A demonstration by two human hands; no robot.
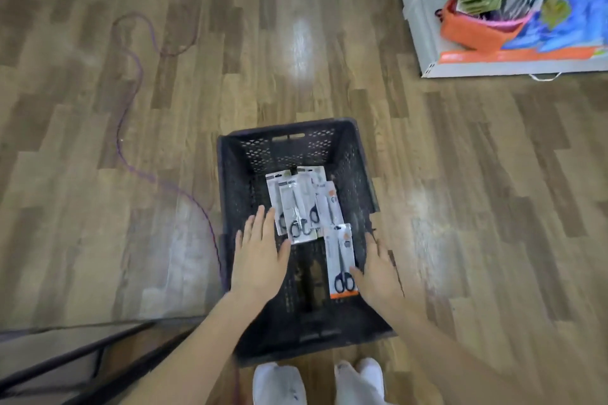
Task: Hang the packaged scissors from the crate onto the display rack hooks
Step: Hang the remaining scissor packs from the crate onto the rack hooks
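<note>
Two hands reach down into the crate, lower centre of the frame. Left hand (260, 256): fingers straight and spread, palm down, holding nothing; fingertips touch or just overlap the left edge of the packet pile. Right hand (378, 268): fingers extended and loose, nothing gripped; thumb side lies against the right edge of a single scissors packet (340, 260), contact likely but blur makes it hard to confirm.

Single packet lies flat, lengthwise, black handles toward the bottom of the frame, orange strip at its lower end. Above it, centre frame, a loose overlapping pile of scissors packets (297, 207), at least four, cards white and grey.

Black perforated crate (230, 194) sits on wood-pattern floor (460, 174). Purple cable (131, 102) loops across the left of frame. White display rack (424, 3) with hanging goods, upper right. White shoes (279, 385) at bottom edge.

Handling judgement: packets look light, stiff backing card, smooth plastic face, likely to slide over each other. Best pinched at a card edge near the top hang-hole end, keeping the hole free for a hook.
</note>
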